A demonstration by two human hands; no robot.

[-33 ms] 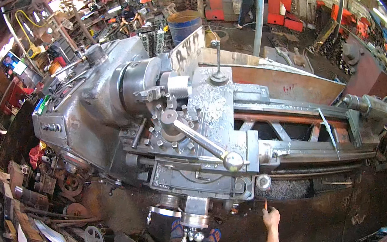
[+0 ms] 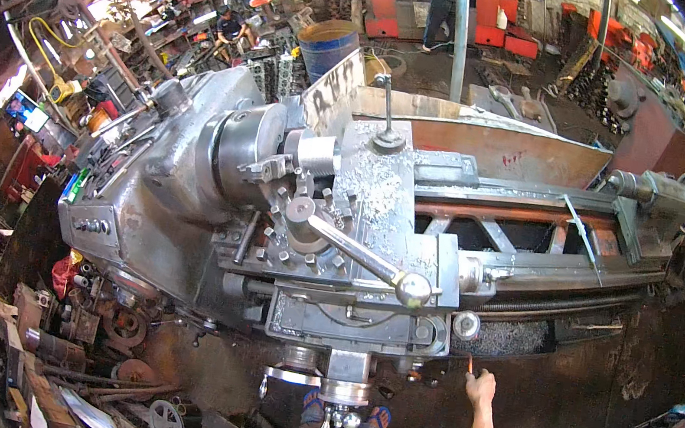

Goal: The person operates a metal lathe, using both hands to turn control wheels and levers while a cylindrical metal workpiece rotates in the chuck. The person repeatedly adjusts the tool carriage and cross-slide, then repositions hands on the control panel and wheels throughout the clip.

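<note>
My right hand [image 2: 480, 387] is at the lower right, in front of the lathe, its fingers closed around a thin orange stick-like handle [image 2: 471, 365]. Whether this handle joins the machine, I cannot tell. My left hand is out of the picture. The big grey lathe [image 2: 163, 180] fills the middle. Its chuck [image 2: 248, 148] grips a shiny metal cylinder [image 2: 317, 153] close to the tool post [image 2: 310, 229], whose long ball-ended lever [image 2: 363, 256] points right. Bright metal chips [image 2: 377, 188] are scattered over the carriage.
The tailstock [image 2: 655, 198] stands at the bed's right end. Below the carriage, a crank handwheel [image 2: 293, 376] sticks out toward my feet. Scrap metal parts [image 2: 62, 341] crowd the lower left. A blue drum [image 2: 327, 52] stands behind the lathe. Two other people [image 2: 233, 28] [image 2: 441, 13] are farther back.
</note>
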